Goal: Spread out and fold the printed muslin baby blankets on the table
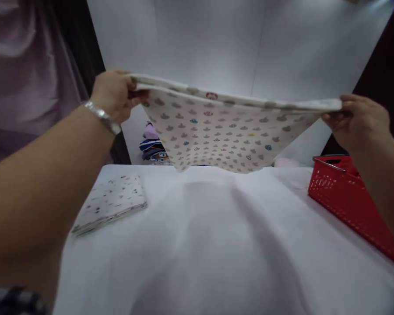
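Observation:
I hold a cream cloth (223, 131) printed with small grey and coloured shapes, stretched out in the air above the table. My left hand (113, 94) pinches its left corner; a silver bracelet sits on that wrist. My right hand (357, 120) pinches the right corner. The cloth sags between my hands, and its lower point hangs just above the white tablecloth (210, 236).
A folded white cloth with small dark specks (113, 201) lies on the table at the left. A red plastic basket (351, 197) stands at the right edge. A pile of coloured clothes (153, 146) lies at the far edge, below a white wall. Someone's pinkish clothing fills the upper left.

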The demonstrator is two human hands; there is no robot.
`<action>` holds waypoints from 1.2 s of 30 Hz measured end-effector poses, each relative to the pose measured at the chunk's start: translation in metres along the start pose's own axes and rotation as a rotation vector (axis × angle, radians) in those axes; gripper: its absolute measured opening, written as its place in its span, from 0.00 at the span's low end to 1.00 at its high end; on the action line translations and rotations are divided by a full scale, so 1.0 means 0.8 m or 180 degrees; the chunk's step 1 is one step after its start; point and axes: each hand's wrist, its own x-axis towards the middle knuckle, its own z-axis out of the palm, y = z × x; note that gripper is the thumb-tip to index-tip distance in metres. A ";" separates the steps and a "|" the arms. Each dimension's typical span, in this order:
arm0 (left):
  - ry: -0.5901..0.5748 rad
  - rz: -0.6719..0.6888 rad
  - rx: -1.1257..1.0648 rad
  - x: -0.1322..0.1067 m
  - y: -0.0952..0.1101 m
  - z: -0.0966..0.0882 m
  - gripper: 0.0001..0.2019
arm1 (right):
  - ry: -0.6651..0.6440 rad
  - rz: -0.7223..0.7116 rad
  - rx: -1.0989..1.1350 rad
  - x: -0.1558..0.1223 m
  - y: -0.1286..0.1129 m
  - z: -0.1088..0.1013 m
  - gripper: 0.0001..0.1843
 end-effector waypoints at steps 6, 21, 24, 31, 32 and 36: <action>-0.0484 -0.1849 0.0106 -0.215 -0.118 -0.102 0.10 | 0.0100 0.1826 -0.0025 -0.228 0.071 -0.068 0.08; -0.0251 -0.3293 0.0396 -0.405 -0.187 -0.135 0.14 | 0.0295 0.3438 -0.0443 -0.406 0.097 -0.179 0.14; -0.0532 -0.3221 0.1360 -0.425 -0.207 -0.137 0.15 | 0.0269 0.3712 -0.0557 -0.427 0.095 -0.182 0.13; -0.1355 -0.1588 0.3295 -0.452 -0.219 -0.147 0.16 | -0.0330 0.3012 -0.1946 -0.442 0.096 -0.187 0.14; -0.1381 -0.1258 0.3553 -0.457 -0.216 -0.146 0.17 | -0.0618 0.2685 -0.2391 -0.442 0.096 -0.188 0.15; -0.1780 0.0156 0.4115 -0.476 -0.209 -0.127 0.19 | -0.1934 0.0434 -0.3514 -0.450 0.087 -0.172 0.17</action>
